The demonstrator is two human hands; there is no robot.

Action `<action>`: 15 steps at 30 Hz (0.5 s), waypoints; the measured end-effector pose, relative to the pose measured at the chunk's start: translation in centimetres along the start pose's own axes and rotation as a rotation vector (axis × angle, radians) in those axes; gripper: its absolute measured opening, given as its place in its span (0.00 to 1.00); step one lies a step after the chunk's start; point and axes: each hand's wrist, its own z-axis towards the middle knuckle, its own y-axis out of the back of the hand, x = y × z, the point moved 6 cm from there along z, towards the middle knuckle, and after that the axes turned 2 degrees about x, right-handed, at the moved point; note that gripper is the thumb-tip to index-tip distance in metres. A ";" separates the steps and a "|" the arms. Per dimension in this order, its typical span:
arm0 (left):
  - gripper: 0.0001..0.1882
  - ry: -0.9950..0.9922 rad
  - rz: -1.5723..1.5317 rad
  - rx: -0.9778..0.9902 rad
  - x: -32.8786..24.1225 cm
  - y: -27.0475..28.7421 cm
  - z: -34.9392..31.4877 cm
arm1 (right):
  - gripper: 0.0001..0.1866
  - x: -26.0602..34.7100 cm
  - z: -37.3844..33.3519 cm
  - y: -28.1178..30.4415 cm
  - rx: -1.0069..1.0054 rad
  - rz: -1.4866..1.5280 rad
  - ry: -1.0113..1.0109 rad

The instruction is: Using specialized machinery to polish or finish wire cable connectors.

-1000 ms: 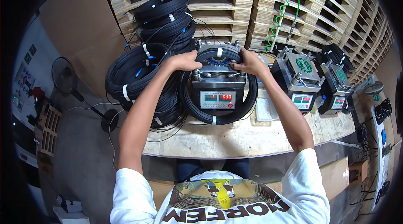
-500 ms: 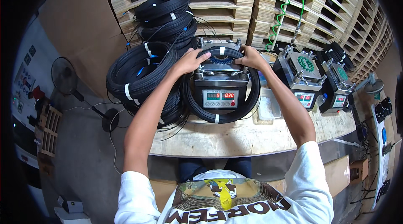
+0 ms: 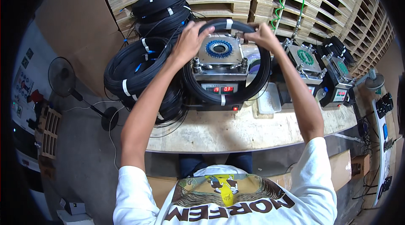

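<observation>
A coil of black cable [image 3: 265, 69], bound with white tape bands, is held up in front of a small metal machine [image 3: 204, 58]. My left hand [image 3: 190, 42] grips the coil's upper left and my right hand [image 3: 262, 38] its upper right, with fingers closed round it. Through the coil's opening show the machine's top plate with a ring of blue pieces [image 3: 219, 49], and part of a red digital display [image 3: 228, 89]. The coil's lower part crosses the machine's front, near the display.
Several more black cable coils [image 3: 137, 80] are stacked at the left of the wooden table [image 3: 219, 132]. A clear plastic tray [image 3: 269, 98] lies right of the machine. Two similar machines [image 3: 307, 62] with green rings stand farther right. Wooden pallets [image 3: 211, 3] rise behind.
Both hands have lifted the coil upward and away from me. More of the machine's top plate and blue ring now shows through the opening.
</observation>
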 end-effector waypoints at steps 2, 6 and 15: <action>0.32 -0.081 0.077 -0.079 -2.4 1.7 -0.4 | 0.28 1.5 -0.7 1.5 -0.026 -0.022 0.060; 0.30 -0.068 0.208 -0.139 -4.7 4.1 -4.6 | 0.50 4.3 -4.3 0.9 0.049 -0.036 -0.032; 0.28 0.184 0.027 0.254 -0.8 -4.3 -18.3 | 0.35 0.2 -18.8 -10.0 0.153 0.142 -0.277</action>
